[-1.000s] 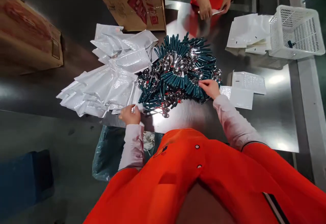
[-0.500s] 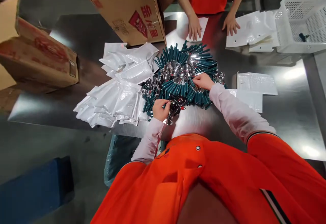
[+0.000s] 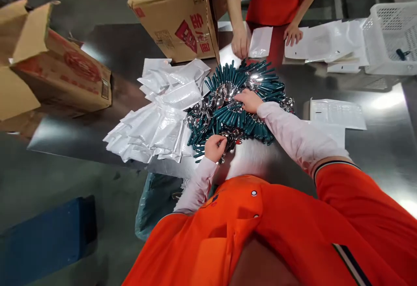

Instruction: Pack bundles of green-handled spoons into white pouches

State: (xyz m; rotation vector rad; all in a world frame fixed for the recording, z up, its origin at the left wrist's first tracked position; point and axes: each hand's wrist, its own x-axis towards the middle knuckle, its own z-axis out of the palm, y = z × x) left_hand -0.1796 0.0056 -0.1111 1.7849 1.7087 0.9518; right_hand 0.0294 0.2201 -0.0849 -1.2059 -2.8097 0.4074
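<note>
- The right hand (image 3: 250, 101) is on the middle of the spoon pile (image 3: 228, 114), fingers bent; I cannot tell if it pinches a spoon.
- The left hand (image 3: 215, 148) is at the pile's near edge, fingers curled; what it holds, I cannot tell.
- Under the pile is the metal table (image 3: 378, 147).
- White packets (image 3: 163, 123) lie just left of the pile.
- Behind the pile stands a printed carton (image 3: 172, 25).

A cardboard box (image 3: 172, 30) with red print is standing on the far side of the tabletop (image 3: 384, 119), and another box (image 3: 70, 75) is spreading its flaps at the left. A white basket (image 3: 378, 54) is sitting at the far right, holding a small dark object (image 3: 403, 54). A blue block (image 3: 45, 234) and a dark green bag (image 3: 151, 205) are resting below the tabletop's near edge.
</note>
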